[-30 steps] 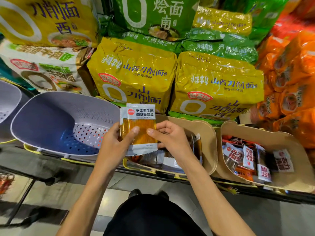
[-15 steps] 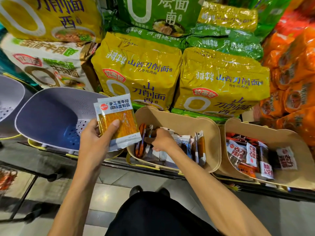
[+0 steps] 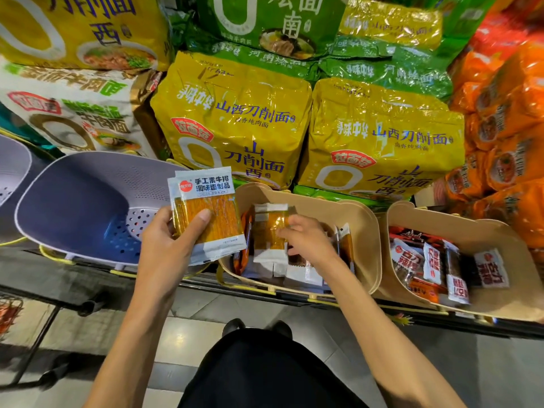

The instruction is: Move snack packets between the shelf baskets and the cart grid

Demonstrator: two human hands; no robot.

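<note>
A small stack of orange snack packets with white printed headers is gripped in the left hand, the thumb laid across the front; two offset top edges can be made out. The stack is held above the gap between a grey-purple perforated basket and a tan basket on the shelf edge. A further orange packet is pinched at its right side by the curled fingers of the right hand and is held upright inside the tan basket, raised above the other packets packed there on edge. Just to the right, a second tan basket is filled with red and white snack packets. Behind the baskets, large yellow noodle bags are stacked, with green bags above them and orange bags at the far right.
</note>
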